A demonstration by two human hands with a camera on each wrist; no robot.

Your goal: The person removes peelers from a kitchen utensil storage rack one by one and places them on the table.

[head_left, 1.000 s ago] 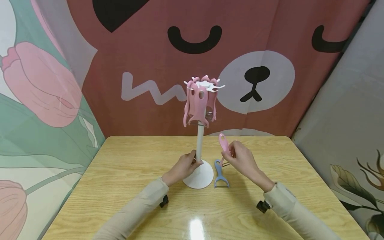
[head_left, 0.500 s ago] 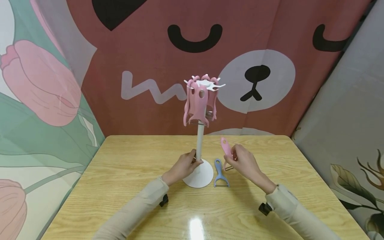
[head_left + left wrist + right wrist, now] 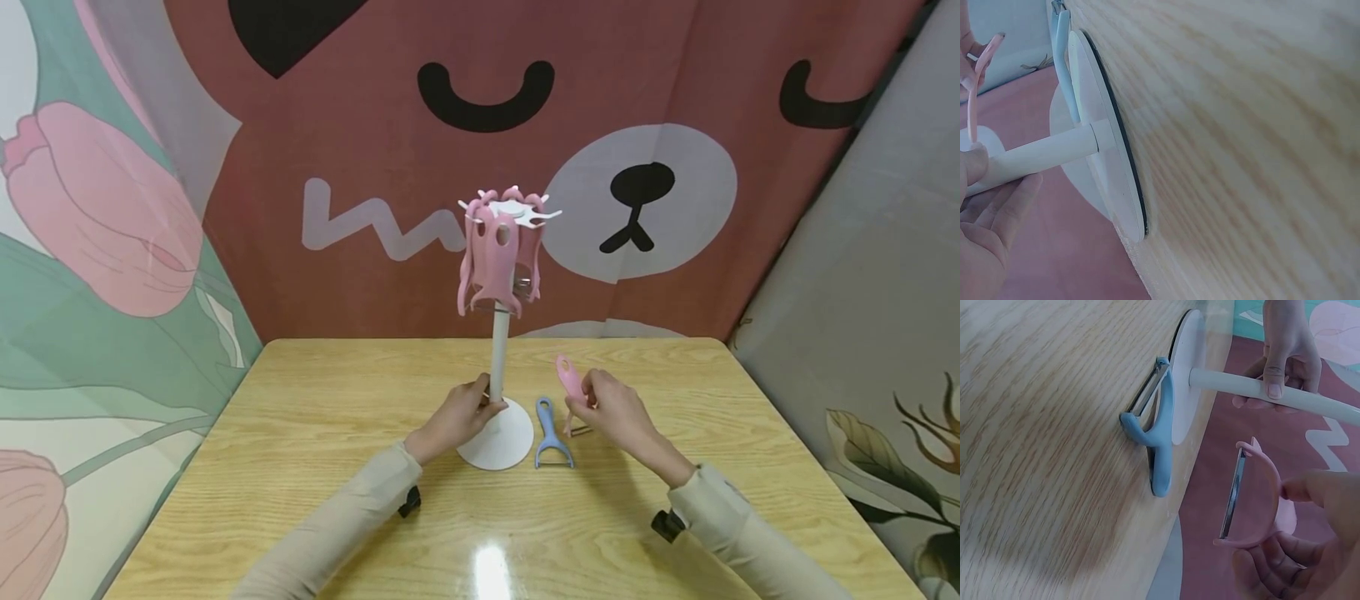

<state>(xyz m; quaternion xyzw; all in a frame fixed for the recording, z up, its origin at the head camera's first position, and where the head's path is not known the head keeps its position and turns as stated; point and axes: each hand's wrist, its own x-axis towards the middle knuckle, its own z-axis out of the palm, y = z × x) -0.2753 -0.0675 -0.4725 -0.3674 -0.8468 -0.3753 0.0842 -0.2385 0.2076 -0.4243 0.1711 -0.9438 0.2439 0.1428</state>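
My left hand [image 3: 456,418] grips the white pole [image 3: 498,350] of an upright stand, low down above its round base [image 3: 495,450]. In my right hand [image 3: 617,410] a pink Y-shaped peeler [image 3: 570,379] is pinched, handle tilted up and metal blade downward, held just above the table. The right wrist view shows the thumb and fingers around that pink peeler [image 3: 1267,519] where handle meets head. A blue peeler [image 3: 548,433] lies on the table between the base and my right hand, touching or very near the base. Several pink peelers [image 3: 497,258] hang from the stand's white hooked top [image 3: 517,213].
The wooden table [image 3: 337,383] reaches back to a reddish curtain [image 3: 360,125] with a printed animal face. A flowered curtain [image 3: 112,208] hangs at the left, a grey one [image 3: 832,292] at the right. Light glares on the front of the table [image 3: 491,575].
My right hand has lowered the pink peeler and moved it slightly right and nearer to me, away from over the blue peeler. The left hand, stand and blue peeler stay put.
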